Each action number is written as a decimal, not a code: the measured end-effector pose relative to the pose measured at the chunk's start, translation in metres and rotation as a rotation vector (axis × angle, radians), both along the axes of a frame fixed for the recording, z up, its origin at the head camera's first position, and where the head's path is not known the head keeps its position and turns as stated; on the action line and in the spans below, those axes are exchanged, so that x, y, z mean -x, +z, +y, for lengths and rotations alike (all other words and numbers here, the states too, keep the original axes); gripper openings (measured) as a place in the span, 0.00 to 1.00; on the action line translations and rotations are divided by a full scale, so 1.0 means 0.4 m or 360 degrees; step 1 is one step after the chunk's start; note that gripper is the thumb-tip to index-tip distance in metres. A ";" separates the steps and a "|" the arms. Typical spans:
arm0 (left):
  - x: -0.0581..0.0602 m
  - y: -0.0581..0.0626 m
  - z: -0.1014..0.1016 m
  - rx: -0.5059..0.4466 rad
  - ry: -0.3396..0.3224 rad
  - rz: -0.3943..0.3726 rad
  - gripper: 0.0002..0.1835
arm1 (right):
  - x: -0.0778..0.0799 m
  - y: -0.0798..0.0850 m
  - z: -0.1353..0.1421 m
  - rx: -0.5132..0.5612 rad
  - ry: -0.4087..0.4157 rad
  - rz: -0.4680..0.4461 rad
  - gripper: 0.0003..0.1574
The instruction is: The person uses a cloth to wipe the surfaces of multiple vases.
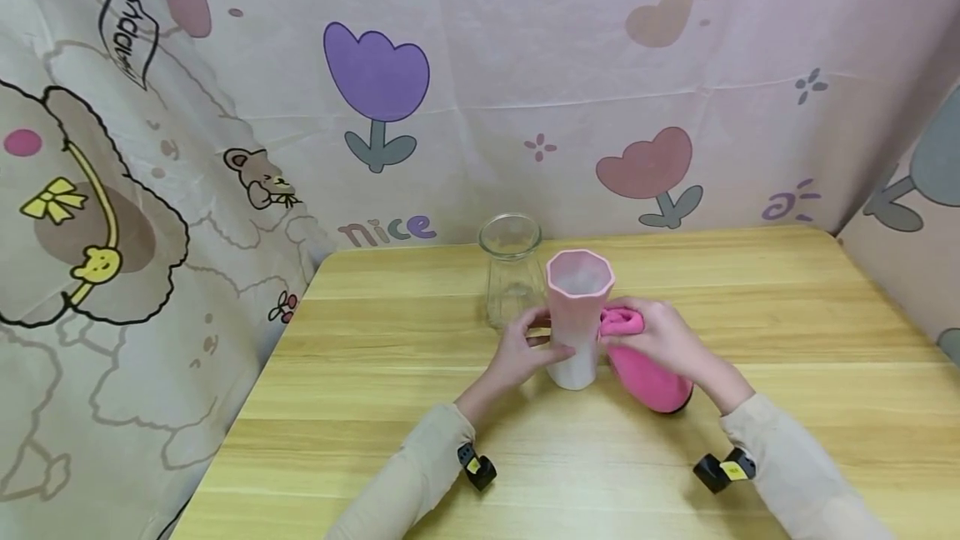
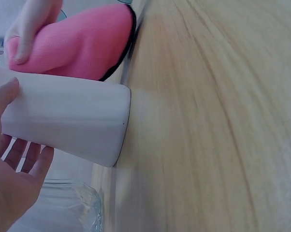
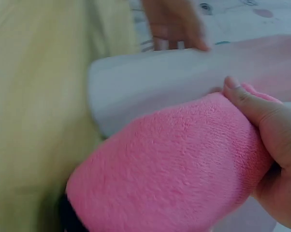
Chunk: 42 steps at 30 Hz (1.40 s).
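Observation:
A tall vase (image 1: 577, 323), pink at the faceted rim and fading to white at the base, stands upright on the wooden table. My left hand (image 1: 523, 350) grips its left side, thumb in front and fingers behind, as the left wrist view (image 2: 20, 169) also shows. On the other side, my right hand (image 1: 660, 336) pinches a fluffy pink cloth (image 1: 651, 377) with a dark edge. The bunched top of the cloth lies against the vase's side, and the rest hangs down toward the tabletop. In the right wrist view the cloth (image 3: 174, 164) covers part of the vase (image 3: 150, 87).
A clear glass vase (image 1: 512, 273) stands just behind and left of the pink one, close to my left fingers. The wooden table (image 1: 360, 407) reaches back to a printed curtain (image 1: 480, 148). Black wrist cameras sit on both sleeves.

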<state>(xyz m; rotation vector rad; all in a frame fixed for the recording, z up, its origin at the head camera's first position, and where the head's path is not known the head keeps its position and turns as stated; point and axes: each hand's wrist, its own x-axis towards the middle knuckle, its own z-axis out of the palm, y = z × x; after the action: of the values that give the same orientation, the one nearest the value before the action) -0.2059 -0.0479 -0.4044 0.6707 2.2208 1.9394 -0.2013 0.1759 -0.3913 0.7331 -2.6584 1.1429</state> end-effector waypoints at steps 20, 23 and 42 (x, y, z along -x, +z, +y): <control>-0.003 0.005 0.001 0.0012 0.0002 -0.0001 0.31 | -0.003 0.037 0.011 -0.0105 0.0056 -0.0067 0.23; -0.003 0.004 0.000 0.0016 0.0014 -0.0005 0.31 | -0.011 0.102 0.022 0.0043 -0.0084 0.0122 0.24; -0.003 0.002 0.000 0.0018 0.0014 -0.0001 0.30 | -0.005 0.021 -0.009 0.0084 -0.0034 -0.0047 0.28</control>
<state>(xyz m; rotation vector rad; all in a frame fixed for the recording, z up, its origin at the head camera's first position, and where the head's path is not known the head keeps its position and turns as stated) -0.2046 -0.0478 -0.4034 0.6601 2.2362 1.9294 -0.1992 0.1723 -0.3831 0.6825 -2.6424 1.2224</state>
